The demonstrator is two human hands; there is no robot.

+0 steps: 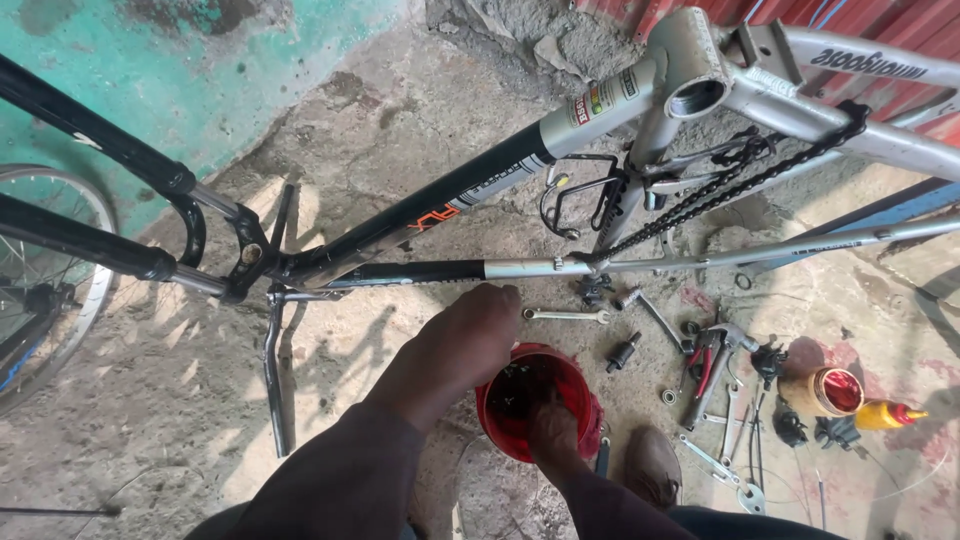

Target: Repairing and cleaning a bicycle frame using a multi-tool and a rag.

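Note:
My right hand [552, 420] reaches down into a small red bucket [588, 395] on the concrete floor, its fingers among dark small metal parts. My left hand [470, 335] hovers over the bucket's far rim with the back of the hand towards me and the fingers curled under, just below a tube of an upside-down black-and-silver bicycle frame [560, 125]. Whether either hand grips anything is hidden. A loose chain [740, 185] hangs across the frame's rear.
The black fork [90, 245] and a spoked wheel [60, 280] are at the left. Right of the bucket lie a wrench [565, 315], red-handled pliers [705, 365], several spanners, an open tin [825, 390] and a yellow bottle [885, 413]. My shoe [652, 465] is beside the bucket.

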